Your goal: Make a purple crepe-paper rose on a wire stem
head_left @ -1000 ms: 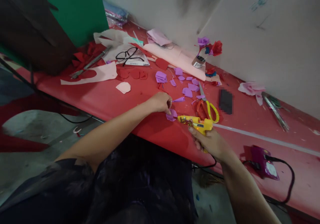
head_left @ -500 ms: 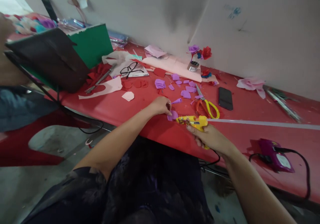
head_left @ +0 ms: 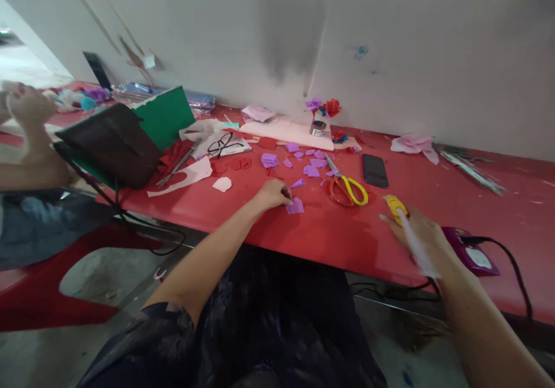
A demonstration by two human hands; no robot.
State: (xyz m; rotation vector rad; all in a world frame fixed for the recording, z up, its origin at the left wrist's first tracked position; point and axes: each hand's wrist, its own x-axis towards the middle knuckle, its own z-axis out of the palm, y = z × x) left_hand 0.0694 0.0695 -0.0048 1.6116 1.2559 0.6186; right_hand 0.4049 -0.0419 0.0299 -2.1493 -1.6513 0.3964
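Near the table's front edge, my left hand [head_left: 274, 195] is closed, its fingertips pinching the edge of a flat purple paper petal [head_left: 295, 206]. A small rolled purple paper piece [head_left: 298, 184] sticks out beside the same fingers; whether they grip it too is hard to see. Off to the right, my right hand [head_left: 418, 232] is wrapped around a yellow glue gun [head_left: 395, 207], with a whitish glue stick [head_left: 417, 242] trailing from its back. Between the hands lie open scissors [head_left: 356, 191] with red and yellow handles. More purple petals [head_left: 311, 171] are scattered behind them.
A black phone [head_left: 375, 170] and a purple power box [head_left: 470, 252] with cables lie to the right. Paper flowers stand in a small holder [head_left: 318, 128] at the back. Glasses [head_left: 224, 144], red scraps and a dark bag [head_left: 108, 145] are leftward. Another person's hand [head_left: 30, 107] shows far left.
My right hand has swung the glue gun away from the petal, to the right and turned it. My left hand stays at the petal. The camera view has tilted up a little.
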